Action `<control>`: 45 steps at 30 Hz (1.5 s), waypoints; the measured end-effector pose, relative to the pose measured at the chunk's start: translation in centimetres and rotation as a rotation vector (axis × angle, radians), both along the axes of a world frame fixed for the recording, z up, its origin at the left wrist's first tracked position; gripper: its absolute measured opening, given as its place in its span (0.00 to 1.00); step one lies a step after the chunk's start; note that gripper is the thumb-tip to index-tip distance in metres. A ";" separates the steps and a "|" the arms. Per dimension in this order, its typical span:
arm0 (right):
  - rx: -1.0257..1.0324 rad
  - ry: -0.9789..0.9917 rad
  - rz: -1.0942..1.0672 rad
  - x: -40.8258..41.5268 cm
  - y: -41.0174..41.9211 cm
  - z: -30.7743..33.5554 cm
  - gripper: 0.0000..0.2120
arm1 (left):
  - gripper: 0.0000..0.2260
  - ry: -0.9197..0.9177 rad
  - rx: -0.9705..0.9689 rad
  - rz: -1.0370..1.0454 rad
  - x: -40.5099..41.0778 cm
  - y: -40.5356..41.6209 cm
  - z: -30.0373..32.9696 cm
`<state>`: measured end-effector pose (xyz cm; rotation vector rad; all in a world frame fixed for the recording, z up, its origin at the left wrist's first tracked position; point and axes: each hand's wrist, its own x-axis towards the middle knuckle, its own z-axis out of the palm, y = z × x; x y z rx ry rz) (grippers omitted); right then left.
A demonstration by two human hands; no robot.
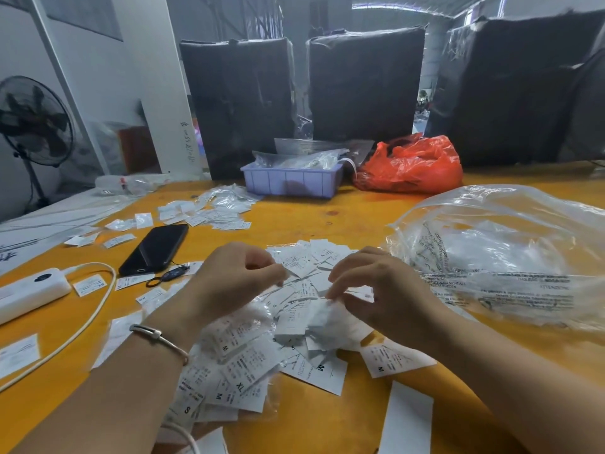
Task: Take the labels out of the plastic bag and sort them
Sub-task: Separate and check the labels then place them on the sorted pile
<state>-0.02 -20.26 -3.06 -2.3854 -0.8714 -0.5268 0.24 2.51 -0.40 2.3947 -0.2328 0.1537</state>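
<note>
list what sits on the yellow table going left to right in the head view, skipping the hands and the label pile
power bank → phone → purple bin → red bag → clear plastic bag

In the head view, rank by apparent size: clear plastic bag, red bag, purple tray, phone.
1. clear plastic bag, though it lies nearest the camera
2. red bag
3. purple tray
4. phone; close to the tray, so unsure
</note>
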 end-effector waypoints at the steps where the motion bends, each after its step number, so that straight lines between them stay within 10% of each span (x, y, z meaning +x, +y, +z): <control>1: 0.046 -0.014 0.000 0.0 0.0 0.1 0.07 | 0.14 -0.008 -0.057 -0.045 -0.1 -0.5 -0.2; 12: 0.356 0.028 0.104 -1.3 0.3 1.7 0.13 | 0.15 0.225 -0.472 -0.286 -0.7 -2.7 -0.4; 17: 0.208 -0.297 -0.513 0.6 -2.8 2.4 0.10 | 0.07 0.146 -0.473 -0.141 -0.5 -2.0 -0.4; 22: -0.238 0.003 -1.017 2.9 -7.1 2.3 0.07 | 0.05 0.131 -0.430 -0.116 -0.5 -2.0 -0.2; 27: -0.389 0.231 -1.058 3.7 -8.1 1.1 0.08 | 0.07 0.127 -0.427 -0.132 -0.8 -2.2 -0.2; 45: -0.229 -0.037 -1.032 5.1 -9.1 0.0 0.09 | 0.07 0.144 -0.381 -0.134 -0.8 -2.6 -0.5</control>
